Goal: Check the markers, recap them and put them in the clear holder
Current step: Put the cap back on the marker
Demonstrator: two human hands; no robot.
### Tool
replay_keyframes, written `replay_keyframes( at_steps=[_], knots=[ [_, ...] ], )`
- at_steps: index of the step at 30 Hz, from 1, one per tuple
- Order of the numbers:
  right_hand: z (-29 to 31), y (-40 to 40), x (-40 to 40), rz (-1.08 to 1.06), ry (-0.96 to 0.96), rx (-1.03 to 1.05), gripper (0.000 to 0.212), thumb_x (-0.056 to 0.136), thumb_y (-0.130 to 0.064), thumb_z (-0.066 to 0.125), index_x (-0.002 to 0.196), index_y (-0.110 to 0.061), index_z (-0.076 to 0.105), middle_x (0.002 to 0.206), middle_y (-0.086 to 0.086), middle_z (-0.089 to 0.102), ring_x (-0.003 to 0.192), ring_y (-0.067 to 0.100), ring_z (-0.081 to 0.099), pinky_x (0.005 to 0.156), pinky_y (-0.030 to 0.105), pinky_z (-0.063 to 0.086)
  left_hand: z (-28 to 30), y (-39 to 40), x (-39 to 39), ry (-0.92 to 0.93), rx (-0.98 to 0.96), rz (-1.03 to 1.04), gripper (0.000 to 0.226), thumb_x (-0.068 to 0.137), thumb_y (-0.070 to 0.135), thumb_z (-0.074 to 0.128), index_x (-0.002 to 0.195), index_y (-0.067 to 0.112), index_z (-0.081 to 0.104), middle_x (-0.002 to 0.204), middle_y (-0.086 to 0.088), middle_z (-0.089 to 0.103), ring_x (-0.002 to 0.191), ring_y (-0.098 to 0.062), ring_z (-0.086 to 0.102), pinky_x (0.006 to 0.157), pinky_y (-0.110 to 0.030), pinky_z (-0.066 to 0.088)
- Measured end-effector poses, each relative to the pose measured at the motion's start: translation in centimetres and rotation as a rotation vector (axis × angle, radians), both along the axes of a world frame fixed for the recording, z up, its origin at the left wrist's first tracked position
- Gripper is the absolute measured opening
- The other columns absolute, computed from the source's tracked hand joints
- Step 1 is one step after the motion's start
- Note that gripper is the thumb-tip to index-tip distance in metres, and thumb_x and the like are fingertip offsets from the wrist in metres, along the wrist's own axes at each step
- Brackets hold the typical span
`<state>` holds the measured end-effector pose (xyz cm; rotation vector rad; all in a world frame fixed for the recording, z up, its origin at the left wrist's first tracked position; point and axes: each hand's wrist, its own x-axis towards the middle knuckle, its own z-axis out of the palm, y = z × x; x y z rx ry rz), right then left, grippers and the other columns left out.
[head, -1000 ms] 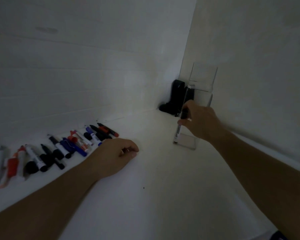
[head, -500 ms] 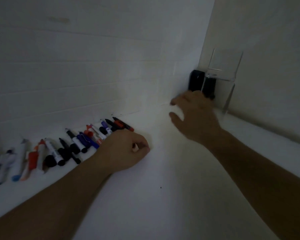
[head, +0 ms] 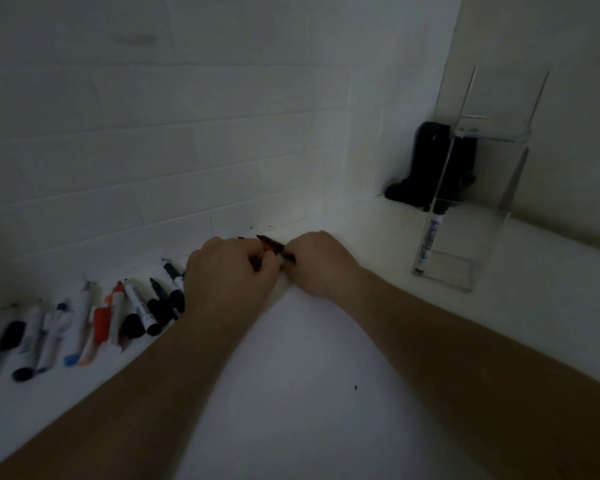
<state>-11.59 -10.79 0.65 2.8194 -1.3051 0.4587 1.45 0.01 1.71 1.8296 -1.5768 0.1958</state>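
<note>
Scene: white table (head: 291, 393) set in a corner of white tiled wall (head: 187, 133); lighting dim.

Left hand (head: 227, 271): knuckles up, fingers curled down at the right end of the marker row. Appears to grip the near end of a red-and-black marker (head: 270, 247); exact contact hidden under the fingers.

Right hand (head: 317, 263): directly beside the left hand, nearly touching it. Fingers curled, pinching the same marker close to its middle. Marker lies tilted, dark far end pointing up and left toward the wall base. Cap on or off: cannot tell.

Row of markers (head: 84, 320): spread along the wall base left of the hands, lying side by side on the table, tips and caps in black, red, orange and blue. Several partly covered by the left forearm.

Clear holder (head: 482, 216): upright on the table at right, well apart from the hands, near the corner. Contains one black-capped marker (head: 430, 237), leaning against the holder's left front edge, lower end resting on the holder floor.

Black object (head: 426, 164): stands in the corner behind the holder, partly seen through its clear wall. Identity not determinable.

Small dark speck (head: 355, 387): on the table between the forearms.
</note>
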Motion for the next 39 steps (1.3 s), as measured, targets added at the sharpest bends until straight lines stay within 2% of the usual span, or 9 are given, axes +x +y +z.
replay_keyframes(
  at_steps=[5, 12, 17, 20, 24, 28, 32, 36, 39],
  knots=[
    [0.1, 1.3, -4.3, -0.133, 0.054, -0.070, 0.029, 0.096, -0.044, 0.046, 0.097, -0.020, 0.062, 0.080, -0.002, 0.042, 0.071, 0.019, 0.047, 0.053, 0.027, 0.029, -0.4, -0.2, 0.1, -0.060, 0.041, 0.028, 0.035, 0.086, 0.044, 0.050, 0.055, 0.027, 0.049, 0.054, 0.008, 0.052, 0.065, -0.020, 0.054, 0.064, -0.034, 0.044],
    [-1.8, 3.3, -8.5, -0.138, -0.101, -0.026, 0.027, 0.101, -0.041, 0.044, 0.080, -0.025, 0.037, 0.077, -0.003, 0.042, 0.069, 0.018, 0.047, 0.057, 0.032, 0.036, -0.6, -0.6, -0.2, -0.117, 0.081, 0.025, 0.023, 0.085, 0.050, 0.046, 0.081, 0.039, 0.066, 0.082, 0.022, 0.068, 0.087, -0.014, 0.054, 0.084, -0.038, 0.048],
    [-1.5, 3.0, -9.3, -0.110, -0.319, 0.032, 0.018, 0.101, -0.035, 0.049, 0.095, -0.022, 0.038, 0.075, 0.000, 0.053, 0.059, 0.017, 0.050, 0.047, 0.032, 0.037, 1.1, -2.0, -0.1, -0.140, 0.124, -0.006, 0.025, 0.083, 0.046, 0.048, 0.098, 0.043, 0.069, 0.095, 0.023, 0.071, 0.094, -0.015, 0.060, 0.090, -0.040, 0.050],
    [-1.3, 2.9, -9.5, -0.108, -0.422, 0.094, 0.029, 0.101, -0.047, 0.048, 0.108, -0.021, 0.039, 0.073, -0.002, 0.055, 0.057, 0.016, 0.052, 0.046, 0.032, 0.036, 4.0, -4.9, 0.1, -0.095, 0.351, -0.094, 0.029, 0.091, 0.026, 0.051, 0.109, 0.042, 0.068, 0.115, 0.012, 0.067, 0.104, -0.015, 0.062, 0.092, -0.037, 0.053],
    [-1.1, 2.6, -9.8, -0.120, -0.473, 0.197, 0.047, 0.100, -0.055, 0.044, 0.133, -0.022, 0.039, 0.094, 0.005, 0.063, 0.074, 0.021, 0.058, 0.057, 0.034, 0.044, 6.9, -8.9, 0.6, -0.491, 0.751, -0.139, 0.054, 0.090, 0.000, 0.046, 0.127, 0.037, 0.061, 0.132, 0.005, 0.057, 0.112, -0.016, 0.057, 0.088, -0.032, 0.054],
    [-1.1, 2.6, -10.1, -0.115, -0.511, 0.219, 0.051, 0.102, -0.052, 0.043, 0.142, -0.021, 0.040, 0.104, 0.008, 0.066, 0.086, 0.024, 0.061, 0.071, 0.038, 0.051, 6.8, -11.2, 0.7, -0.710, 0.860, -0.139, 0.032, 0.095, 0.022, 0.061, 0.121, 0.040, 0.064, 0.127, 0.010, 0.058, 0.104, -0.013, 0.057, 0.088, -0.030, 0.054],
    [-1.1, 2.7, -10.2, -0.121, -0.491, 0.233, 0.049, 0.102, -0.053, 0.043, 0.140, -0.023, 0.043, 0.108, 0.007, 0.066, 0.091, 0.024, 0.062, 0.079, 0.042, 0.054, 6.0, -12.1, 0.4, -0.694, 0.810, -0.156, 0.019, 0.093, 0.039, 0.063, 0.112, 0.040, 0.067, 0.119, 0.013, 0.061, 0.105, -0.012, 0.057, 0.089, -0.029, 0.048],
    [-1.1, 2.5, -10.1, -0.119, -0.462, 0.224, 0.038, 0.102, -0.049, 0.043, 0.125, -0.021, 0.054, 0.094, 0.004, 0.064, 0.080, 0.022, 0.060, 0.070, 0.038, 0.052, 4.5, -12.2, 0.8, -0.721, 0.777, -0.118, 0.023, 0.097, 0.041, 0.056, 0.118, 0.033, 0.060, 0.121, 0.007, 0.059, 0.112, -0.018, 0.052, 0.098, -0.037, 0.035],
    [-1.3, 2.4, -10.0, -0.110, -0.439, 0.199, 0.034, 0.104, -0.046, 0.041, 0.116, -0.019, 0.058, 0.087, 0.001, 0.061, 0.074, 0.020, 0.057, 0.063, 0.037, 0.047, 3.8, -10.6, 1.1, -0.638, 0.666, -0.128, 0.013, 0.101, 0.033, 0.050, 0.113, 0.027, 0.051, 0.107, 0.003, 0.060, 0.105, -0.021, 0.054, 0.090, -0.036, 0.031]
  ],
)
